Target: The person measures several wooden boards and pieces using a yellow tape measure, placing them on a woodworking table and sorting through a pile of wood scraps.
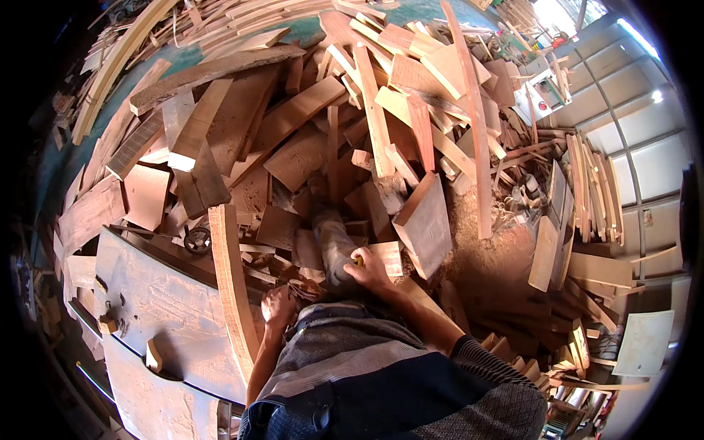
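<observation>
My left hand is curled closed at my waist, beside the long wooden plank that stands against the metal machine table. Whatever its fingers hold, if anything, cannot be made out. In front of my thigh, my right hand is closed around a small yellow object, mostly covered by the fingers. A squarish wood board leans just beyond that hand. My trouser leg reaches down among the loose offcuts.
A large heap of boards and offcuts rises ahead of me. One long curved strip slants across its right side. Sawdust covers ground at the right. Several thin boards lean by the panelled wall.
</observation>
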A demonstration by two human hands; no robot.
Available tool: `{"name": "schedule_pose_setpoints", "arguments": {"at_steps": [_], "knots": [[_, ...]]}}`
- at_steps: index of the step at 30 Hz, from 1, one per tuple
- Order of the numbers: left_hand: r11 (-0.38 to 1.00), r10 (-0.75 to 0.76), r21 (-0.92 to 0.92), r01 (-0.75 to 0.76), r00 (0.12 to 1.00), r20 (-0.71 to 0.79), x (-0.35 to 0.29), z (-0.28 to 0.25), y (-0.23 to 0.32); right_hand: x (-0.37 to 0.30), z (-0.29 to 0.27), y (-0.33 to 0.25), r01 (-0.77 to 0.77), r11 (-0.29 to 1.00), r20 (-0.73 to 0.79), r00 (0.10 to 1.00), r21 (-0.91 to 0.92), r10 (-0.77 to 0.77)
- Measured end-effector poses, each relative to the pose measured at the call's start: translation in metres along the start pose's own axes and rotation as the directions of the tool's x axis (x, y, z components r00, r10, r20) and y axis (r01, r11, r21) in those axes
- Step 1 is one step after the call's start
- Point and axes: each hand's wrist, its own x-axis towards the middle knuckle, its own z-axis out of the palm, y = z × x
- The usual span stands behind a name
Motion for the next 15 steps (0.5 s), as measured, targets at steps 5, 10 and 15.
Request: {"name": "schedule_pose_setpoints", "arguments": {"at_steps": [5, 10, 15], "knots": [[1.0, -0.006, -0.002, 0.006, 1.0, -0.016, -0.001, 0.0, 0.0, 0.006, -0.002, -0.004, -0.105, 0.992, 0.041, 0.994, 0.076, 0.102], [0.999, -0.031, 0.017, 0.031, 1.0, -0.007, -0.001, -0.005, 0.004, 0.008, -0.005, -0.007, -0.175, 0.982, 0.112, 0.98, 0.068, 0.167], [0.998, 0.002, 0.057, -0.005, 0.998, 0.057, 0.002, -0.014, 0.01, 0.025, -0.019, -0.004, -0.521, 0.769, 0.343, 0.846, 0.371, 0.409]]}}
